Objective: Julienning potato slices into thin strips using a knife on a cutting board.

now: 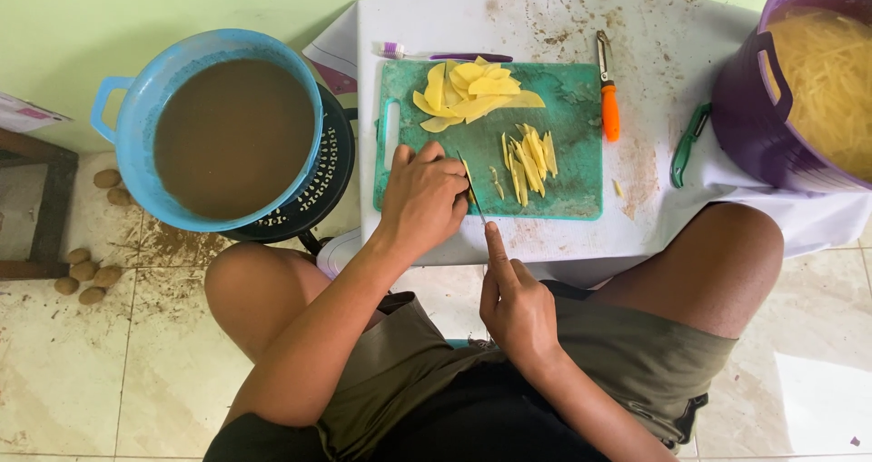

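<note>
A green cutting board [572,117] lies on a low white table [654,44]. Flat yellow potato slices [470,92] are piled at its far side, and thin potato strips [529,158] lie in its middle. My left hand [423,197] presses down on something at the board's near left corner; what lies under it is hidden. My right hand [516,300] grips a knife [472,188], index finger stretched along its spine, the blade running up beside my left fingers.
A blue tub of brown water [232,135] rests on a black stand at the left. A purple bucket of potato strips [817,80] stands right. An orange-handled peeler [608,99], a green peeler [688,142] and whole potatoes [84,271] on the floor.
</note>
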